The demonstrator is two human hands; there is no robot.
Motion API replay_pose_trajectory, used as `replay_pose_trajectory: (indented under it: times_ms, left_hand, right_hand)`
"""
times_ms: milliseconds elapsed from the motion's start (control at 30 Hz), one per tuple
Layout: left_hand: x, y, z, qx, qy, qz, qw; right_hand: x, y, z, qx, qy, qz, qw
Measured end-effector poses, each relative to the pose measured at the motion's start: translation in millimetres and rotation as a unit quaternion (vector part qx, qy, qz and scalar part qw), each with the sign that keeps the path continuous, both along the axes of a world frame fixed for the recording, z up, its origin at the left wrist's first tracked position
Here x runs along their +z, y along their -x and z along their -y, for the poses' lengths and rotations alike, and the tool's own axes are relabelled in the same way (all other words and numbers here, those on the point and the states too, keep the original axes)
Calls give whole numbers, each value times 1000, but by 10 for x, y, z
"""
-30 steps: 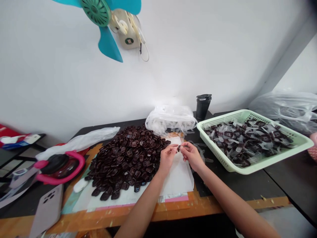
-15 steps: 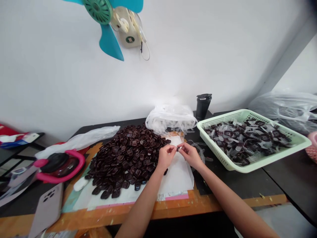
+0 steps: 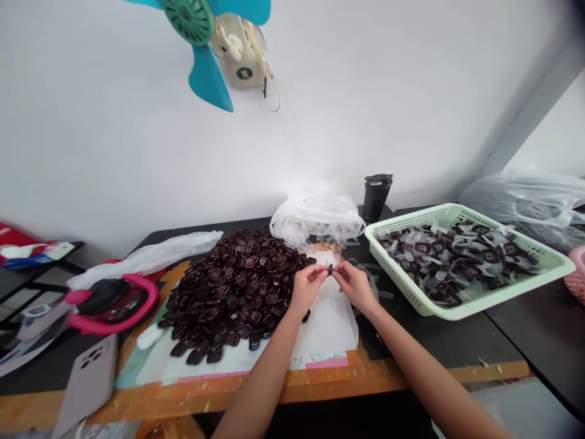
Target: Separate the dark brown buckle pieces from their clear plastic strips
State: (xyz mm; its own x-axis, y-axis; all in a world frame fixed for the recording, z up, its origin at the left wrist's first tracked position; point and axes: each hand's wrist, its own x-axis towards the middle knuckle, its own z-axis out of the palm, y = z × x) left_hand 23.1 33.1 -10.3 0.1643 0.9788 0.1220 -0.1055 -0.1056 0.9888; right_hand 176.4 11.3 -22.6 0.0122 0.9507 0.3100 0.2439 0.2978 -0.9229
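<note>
A small dark brown plastic watch case is pinched between my two hands above the white paper. My left hand grips its left side with thumb and fingertips. From the other side, my right hand has its fingers closed on the same piece. Whether a strap is attached to it cannot be made out. A large heap of similar dark cases lies just left of my left hand. Translucent straps are scattered on the black table beside my right hand.
A pale green basket of cases with clear straps stands at right. Behind my hands sit a white bag of straps and a black tumbler. A pink-handled pot, white mouse and phone are at left.
The watch case has turned between my fingers and now shows more upright. Both hands stay at nearly the same spot over the paper. The whole view has shifted slightly.
</note>
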Motion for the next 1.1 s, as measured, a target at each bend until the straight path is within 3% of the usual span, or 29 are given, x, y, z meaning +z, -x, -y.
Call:
replay_pose_trajectory:
  times_ms: [233, 400, 567, 767, 833, 967, 1033, 1100]
  left_hand:
    - [-82, -4, -16, 9, 23, 16, 1000]
    - [-80, -24, 12, 3, -34, -58, 998]
    - [-118, -31, 14, -19, -40, -89, 995]
    - [-174, 22, -55, 73, -6, -78, 994]
    - [-171, 7, -44, 53, 25, -39, 998]
    - [-163, -61, 17, -65, 141, 25, 988]
    - [-162, -81, 34, -92, 143, 28, 985]
    - [-159, -81, 33, -78, 93, 22, 992]
  right_hand:
    - [63, -1, 23, -2, -64, 97, 993]
    - [55, -3, 32, 18, -86, 137, 987]
    - [68, -27, 51, -34, -148, 292, 944]
    - [52, -16, 50, -93, -198, 326, 920]
    - [48, -19, 48, -92, -193, 310, 926]
    - [77, -44, 54, -71, -165, 290, 940]
    - [98, -42, 62, -63, -156, 292, 941]
    - [108, -19, 71, -62, -147, 291, 943]
